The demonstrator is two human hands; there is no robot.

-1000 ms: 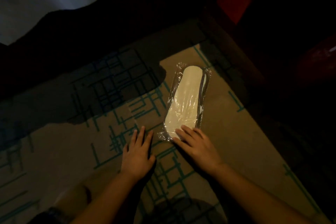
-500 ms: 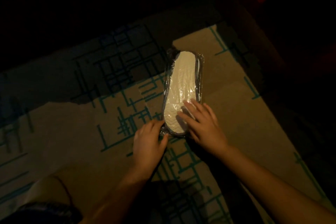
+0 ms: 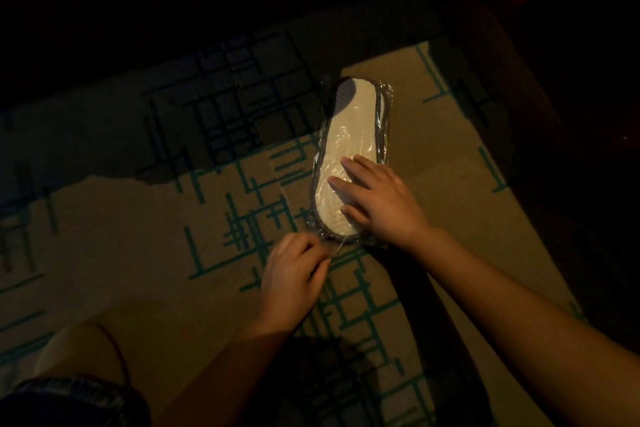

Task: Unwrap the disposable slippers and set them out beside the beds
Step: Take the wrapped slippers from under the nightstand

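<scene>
Hands, two: left (image 3: 294,274) pinching wrapper (image 3: 384,121), right (image 3: 377,198) flat on one slipper pack (image 3: 349,135)

Nothing here can be read. The clear wrapper (image 3: 349,163) around the slippers (image 3: 349,135) shows no print, label or brand in this dim light. The carpet (image 3: 138,236) bears only a pattern of teal and dark lines, with no letters or numbers.
</scene>
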